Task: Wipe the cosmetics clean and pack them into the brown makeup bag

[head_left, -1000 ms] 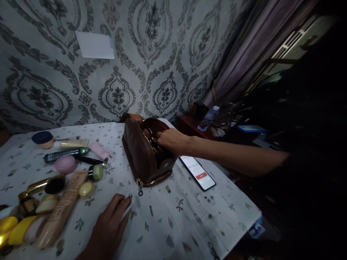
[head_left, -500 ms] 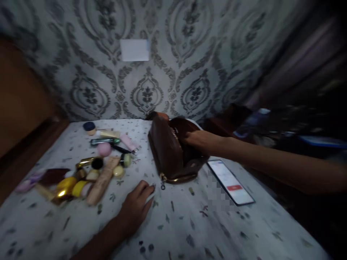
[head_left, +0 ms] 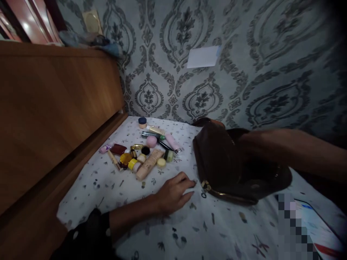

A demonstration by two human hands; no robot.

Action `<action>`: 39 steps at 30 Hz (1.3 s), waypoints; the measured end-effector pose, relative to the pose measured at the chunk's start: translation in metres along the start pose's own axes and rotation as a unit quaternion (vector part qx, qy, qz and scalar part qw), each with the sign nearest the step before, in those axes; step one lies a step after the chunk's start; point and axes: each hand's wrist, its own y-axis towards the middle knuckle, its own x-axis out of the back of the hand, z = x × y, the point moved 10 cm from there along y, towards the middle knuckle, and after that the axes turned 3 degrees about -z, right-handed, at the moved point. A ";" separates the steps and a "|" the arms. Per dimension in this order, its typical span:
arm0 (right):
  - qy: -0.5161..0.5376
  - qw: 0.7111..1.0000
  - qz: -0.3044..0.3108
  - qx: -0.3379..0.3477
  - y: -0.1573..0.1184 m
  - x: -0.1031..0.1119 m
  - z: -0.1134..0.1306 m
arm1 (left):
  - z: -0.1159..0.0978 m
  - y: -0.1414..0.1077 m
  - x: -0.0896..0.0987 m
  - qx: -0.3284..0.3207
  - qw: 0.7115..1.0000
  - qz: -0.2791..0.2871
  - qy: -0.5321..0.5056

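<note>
A brown handbag (head_left: 217,159) stands on the patterned sheet, its zipped mouth spread wide with a gold-coloured zip pull (head_left: 206,185) at the near corner. My right hand (head_left: 257,141) reaches into the bag from the right; it is smeared by motion and its fingers are hidden inside. Just left of the bag, my left hand (head_left: 175,193) rests on the sheet, fingers loosely bent, thumb and forefinger apart, with nothing seen between them. Beyond it lies a group of cosmetics, among them a beige tube (head_left: 150,165), a pink sponge (head_left: 151,141) and a dark-lidded jar (head_left: 142,122).
A phone (head_left: 317,224) with a lit screen lies at the lower right, partly blurred out. Brown wooden furniture (head_left: 59,101) borders the sheet on the left. Behind stands a wall (head_left: 173,79) with patterned paper and a white card (head_left: 204,57) on it.
The view has swung left, so the bag, cosmetics and phone appear further right. My right hand remains in the bag, now blurred. My left hand stays on the sheet beside the bag.
</note>
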 end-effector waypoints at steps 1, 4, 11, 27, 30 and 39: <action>0.024 0.998 0.060 -0.004 0.009 -0.002 0.010 | 0.000 0.000 0.002 -0.006 1.000 -0.001 0.005; 0.238 0.965 0.026 -0.104 0.040 0.020 0.034 | 0.000 0.002 0.008 -0.016 1.000 -0.012 0.021; 0.719 0.654 -0.061 -0.227 0.072 -0.023 0.115 | 0.029 0.012 0.079 0.071 0.981 -0.076 0.165; 0.705 0.692 0.103 -0.114 -0.077 -0.156 0.266 | 0.206 -0.060 0.230 0.315 0.868 0.233 0.306; 0.708 0.690 0.092 -0.117 -0.085 -0.152 0.261 | 0.204 -0.056 0.229 0.307 0.872 0.215 0.315; 0.734 0.669 0.038 -0.110 -0.099 -0.134 0.246 | 0.112 -0.029 0.228 0.213 0.918 0.101 0.320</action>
